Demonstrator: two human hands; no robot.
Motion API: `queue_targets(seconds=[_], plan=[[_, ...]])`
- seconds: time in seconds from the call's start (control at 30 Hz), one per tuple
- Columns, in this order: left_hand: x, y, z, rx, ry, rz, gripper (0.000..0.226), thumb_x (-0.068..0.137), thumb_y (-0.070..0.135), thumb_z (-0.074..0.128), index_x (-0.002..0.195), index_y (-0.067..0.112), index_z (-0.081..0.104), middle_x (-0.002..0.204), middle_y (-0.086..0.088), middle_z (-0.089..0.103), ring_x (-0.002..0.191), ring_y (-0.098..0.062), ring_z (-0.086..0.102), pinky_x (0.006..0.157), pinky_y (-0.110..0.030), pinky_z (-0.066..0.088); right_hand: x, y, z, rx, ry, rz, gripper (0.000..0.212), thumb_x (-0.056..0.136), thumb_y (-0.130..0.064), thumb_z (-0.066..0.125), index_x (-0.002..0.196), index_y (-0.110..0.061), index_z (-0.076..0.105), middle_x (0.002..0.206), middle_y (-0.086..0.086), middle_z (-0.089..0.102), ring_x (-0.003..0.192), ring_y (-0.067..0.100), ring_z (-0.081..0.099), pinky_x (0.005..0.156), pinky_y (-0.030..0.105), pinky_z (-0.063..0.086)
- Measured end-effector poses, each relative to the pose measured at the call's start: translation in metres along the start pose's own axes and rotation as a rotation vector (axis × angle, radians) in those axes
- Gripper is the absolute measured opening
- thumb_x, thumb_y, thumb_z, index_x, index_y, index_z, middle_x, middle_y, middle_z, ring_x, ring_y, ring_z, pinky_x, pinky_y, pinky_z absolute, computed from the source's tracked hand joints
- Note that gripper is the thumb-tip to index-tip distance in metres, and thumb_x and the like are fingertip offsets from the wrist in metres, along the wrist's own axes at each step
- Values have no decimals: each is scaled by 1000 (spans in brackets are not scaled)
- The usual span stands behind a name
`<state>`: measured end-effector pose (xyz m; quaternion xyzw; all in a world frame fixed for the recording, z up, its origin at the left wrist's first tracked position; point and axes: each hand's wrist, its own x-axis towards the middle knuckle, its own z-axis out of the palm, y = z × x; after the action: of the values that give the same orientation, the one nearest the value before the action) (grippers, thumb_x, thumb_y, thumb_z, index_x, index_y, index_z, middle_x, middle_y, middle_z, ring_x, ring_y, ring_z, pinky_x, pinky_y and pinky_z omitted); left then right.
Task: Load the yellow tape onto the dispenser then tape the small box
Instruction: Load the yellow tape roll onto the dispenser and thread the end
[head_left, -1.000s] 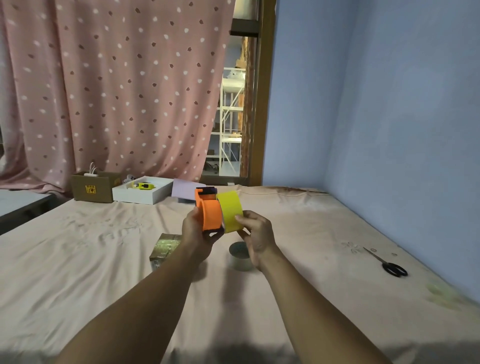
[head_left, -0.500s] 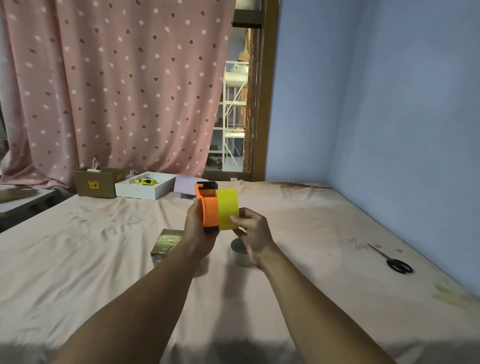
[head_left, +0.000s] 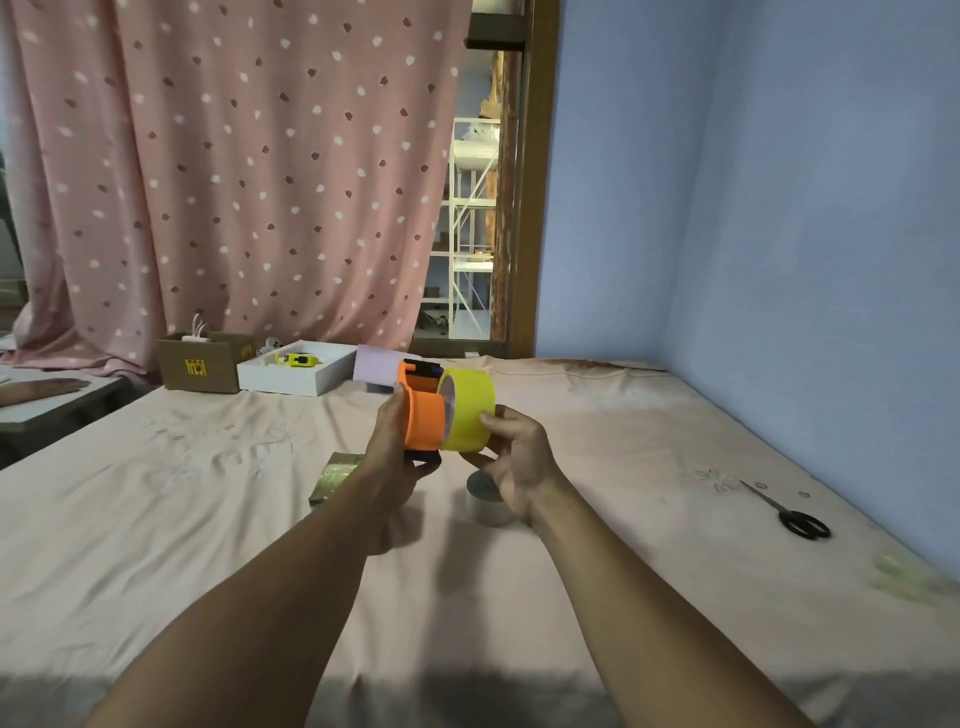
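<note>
Single head-worn view, wide-angle, looking forward and slightly down along both forearms across a cloth-covered bed (head_left: 156, 519). The hands meet near frame centre, close to the lens. The far field takes in a curtain (head_left: 234, 171), a doorway (head_left: 478, 208) and the right-hand wall (head_left: 805, 208). No second view overlaps it.

No legible text anywhere.

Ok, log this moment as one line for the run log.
stage: loading tape | left hand: holds orange dispenser | right hand: holds yellow tape against dispenser | small box: on bed, untaped
</note>
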<state>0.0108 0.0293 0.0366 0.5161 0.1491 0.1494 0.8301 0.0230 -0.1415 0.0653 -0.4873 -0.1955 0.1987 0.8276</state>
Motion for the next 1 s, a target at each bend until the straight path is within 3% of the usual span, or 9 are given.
queue_targets(seconds=[0.13, 0.23, 0.33, 0.43, 0.53, 0.7, 0.77, 0.9, 1.0], plan=[[-2, -1, -1, -123, -57, -78, 64, 90, 73, 50, 105, 13, 70, 94, -16, 68, 80, -27, 60, 79, -43, 52, 2, -4, 2, -21, -14, -19, 29, 73, -19, 64, 98, -7, 72, 99, 15, 70, 98, 29, 64, 96, 49, 51], [-4, -6, 7, -193, -106, -42, 60, 95, 67, 48, 118, 15, 69, 111, -20, 72, 99, -36, 67, 86, -49, 56, 3, -1, 3, -162, 27, -46, 21, 72, -21, 67, 88, -12, 75, 94, 11, 72, 100, 30, 64, 99, 50, 50], [-3, -7, 10, -166, -112, -6, 66, 96, 71, 42, 129, 19, 66, 108, -15, 77, 99, -34, 71, 84, -48, 58, 1, 1, 2, -278, 37, -46, 18, 74, -24, 67, 86, -14, 75, 98, 11, 72, 104, 31, 63, 96, 48, 51], [1, -5, 9, -120, -69, 17, 66, 93, 75, 40, 123, 23, 67, 110, -13, 75, 99, -33, 69, 92, -50, 54, 0, -1, 1, -358, 18, -50, 14, 83, -21, 66, 92, -13, 73, 103, 13, 71, 106, 32, 63, 96, 47, 50], [1, -3, 9, -100, -69, -12, 75, 89, 81, 37, 131, 25, 64, 122, -14, 73, 107, -33, 68, 93, -49, 53, 0, -1, 8, -451, 27, -36, 34, 77, -29, 64, 106, -11, 71, 114, 14, 70, 112, 34, 61, 99, 51, 50], [1, 2, 1, -79, -95, 38, 75, 94, 76, 35, 142, 23, 57, 137, -17, 65, 122, -39, 62, 93, -47, 53, 3, 3, 11, -272, 45, 16, 15, 92, -13, 58, 98, -11, 71, 105, 13, 70, 108, 34, 63, 103, 55, 46], [-2, 5, -3, -30, -72, 9, 77, 91, 79, 35, 140, 24, 57, 134, -17, 65, 114, -38, 63, 87, -43, 51, 3, 3, 11, -183, 30, 41, 17, 94, -7, 54, 100, -7, 70, 101, 16, 67, 103, 33, 62, 104, 57, 45], [-2, 6, -13, 99, -39, -23, 89, 84, 86, 39, 141, 19, 53, 122, -22, 66, 71, -27, 66, 71, -38, 49, 2, 7, 14, -150, 0, 39, 20, 96, -7, 53, 107, -6, 69, 103, 15, 68, 103, 31, 62, 103, 56, 47], [-5, 6, -20, 47, -61, -26, 87, 85, 83, 44, 141, 18, 54, 122, -20, 68, 82, -27, 67, 75, -40, 49, -1, 12, 21, -168, -29, 36, 20, 96, -5, 52, 103, -10, 71, 97, 8, 72, 103, 28, 63, 104, 52, 47]])
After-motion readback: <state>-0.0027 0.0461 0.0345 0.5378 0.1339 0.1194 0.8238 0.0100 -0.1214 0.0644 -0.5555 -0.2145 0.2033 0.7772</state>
